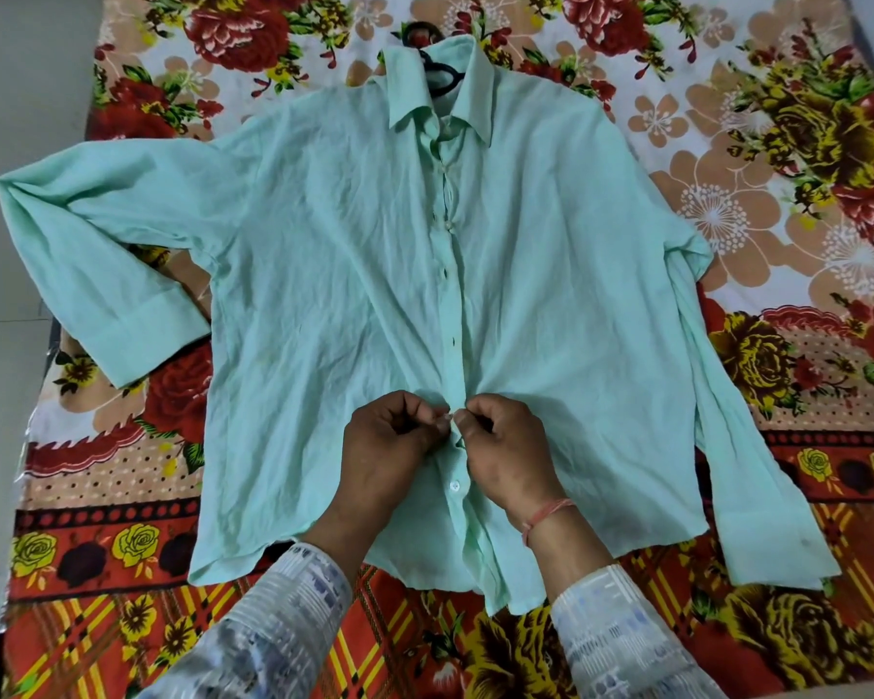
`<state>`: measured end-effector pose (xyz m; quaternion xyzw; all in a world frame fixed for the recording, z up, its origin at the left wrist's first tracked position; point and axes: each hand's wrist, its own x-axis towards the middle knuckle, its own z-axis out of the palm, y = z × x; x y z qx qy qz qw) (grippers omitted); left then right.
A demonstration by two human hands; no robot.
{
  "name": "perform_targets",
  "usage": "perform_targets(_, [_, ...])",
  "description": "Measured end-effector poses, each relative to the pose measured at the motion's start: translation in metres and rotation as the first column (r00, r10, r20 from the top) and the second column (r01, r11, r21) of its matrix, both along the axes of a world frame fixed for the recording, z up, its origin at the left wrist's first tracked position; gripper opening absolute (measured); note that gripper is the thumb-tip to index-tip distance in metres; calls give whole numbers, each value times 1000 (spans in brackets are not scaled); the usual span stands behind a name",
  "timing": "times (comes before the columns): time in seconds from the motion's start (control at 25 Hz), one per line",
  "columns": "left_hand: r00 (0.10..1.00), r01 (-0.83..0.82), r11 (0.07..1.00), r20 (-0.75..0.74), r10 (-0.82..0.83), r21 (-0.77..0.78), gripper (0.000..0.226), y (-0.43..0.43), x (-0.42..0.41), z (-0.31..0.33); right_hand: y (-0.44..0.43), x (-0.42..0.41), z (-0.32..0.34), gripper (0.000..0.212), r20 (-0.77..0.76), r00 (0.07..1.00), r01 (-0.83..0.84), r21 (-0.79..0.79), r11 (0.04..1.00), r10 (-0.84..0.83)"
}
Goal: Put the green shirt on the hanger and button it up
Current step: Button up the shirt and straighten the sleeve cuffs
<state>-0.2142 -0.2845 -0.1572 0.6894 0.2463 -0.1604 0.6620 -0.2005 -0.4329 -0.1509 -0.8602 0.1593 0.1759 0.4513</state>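
Green shirt (324, 295), L hand (389, 443), R hand (508, 446) pinching

No text, label, brand, number or sign can be read; none is made out on the green shirt (354, 244) or on the flowered bedsheet (727, 143).

This looks like a home, most likely a bedroom. A bed sheet (778, 143) printed with red, yellow and peach flowers lies spread flat across nearly the whole view; its edge runs along 9 o'clock, where a pale, seamed floor (16, 93) shows beside it.
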Motion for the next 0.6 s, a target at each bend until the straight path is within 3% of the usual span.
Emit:
perform_targets(0.12, [999,31,996,-28,-28,80,21,1,1,2,-4,0,4,33,6,990,-138,-31,990,138])
perform_targets(0.2, [1000,-2,967,31,-6,255,18,1,8,12,-6,5,13,33,50,972,-224,-92,970,229])
perform_targets(0.32, [976,-43,905,212,-53,424,22,-6,38,30,-8,28,24,22,298,948,-48,-218,975,114])
perform_targets(0.4, [969,4,897,220,-113,443,23,-15,63,30,-6,49,24,8,389,921,62,-170,984,9])
perform_targets(0.6, [966,197,824,39,-256,531,21,-18,89,8,5,78,7,31,177,983,-24,-160,987,53])
